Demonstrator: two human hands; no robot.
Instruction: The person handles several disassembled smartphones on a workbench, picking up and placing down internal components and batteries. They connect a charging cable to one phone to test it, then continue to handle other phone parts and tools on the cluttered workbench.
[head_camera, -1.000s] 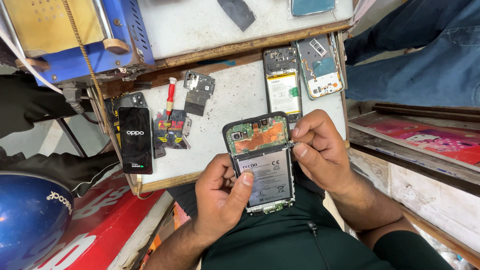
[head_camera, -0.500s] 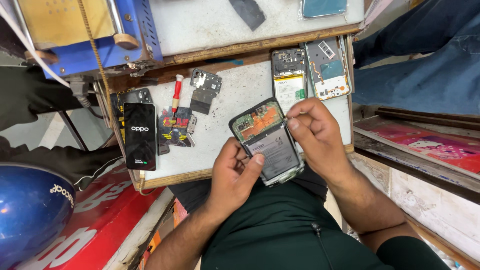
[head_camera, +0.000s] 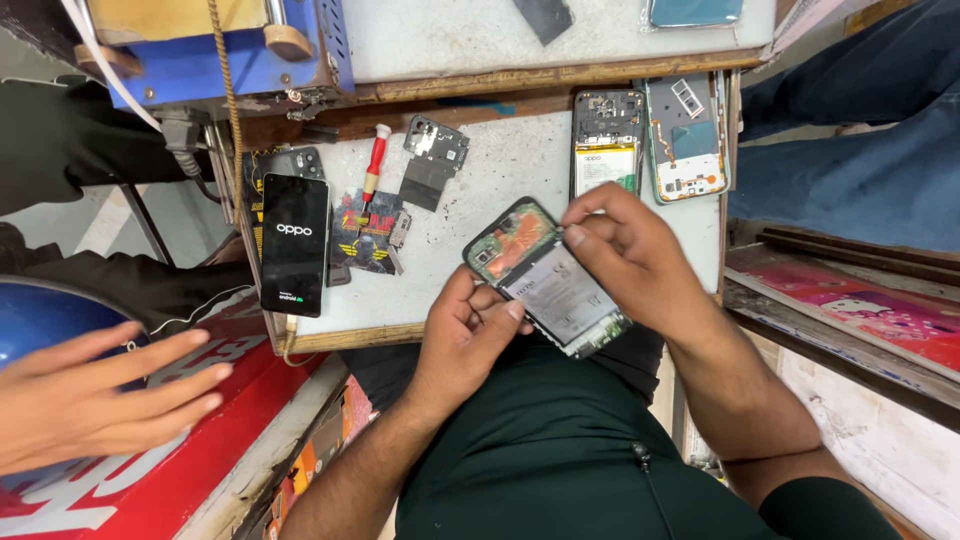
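Observation:
An opened phone (head_camera: 545, 275) with its back cover off lies tilted over the front edge of the small white worktop (head_camera: 520, 170); its battery and copper-coloured board show. My left hand (head_camera: 465, 335) grips its lower left side, thumb on the battery. My right hand (head_camera: 630, 255) rests over its upper right edge, fingertips pinched at the top corner near the board. What those fingertips hold, if anything, I cannot tell.
On the worktop lie a black phone with a lit screen (head_camera: 293, 245), a red-handled screwdriver (head_camera: 374, 160), loose phone parts (head_camera: 430, 160) and two more opened phones (head_camera: 608, 140) (head_camera: 686, 135). A blue machine (head_camera: 240, 50) stands far left. Another person's hand (head_camera: 95, 395) reaches in at the left.
The opened phone has tilted and shifted right in my hands. My right fingers moved to its top corner. Another person's hand has come into view at the left.

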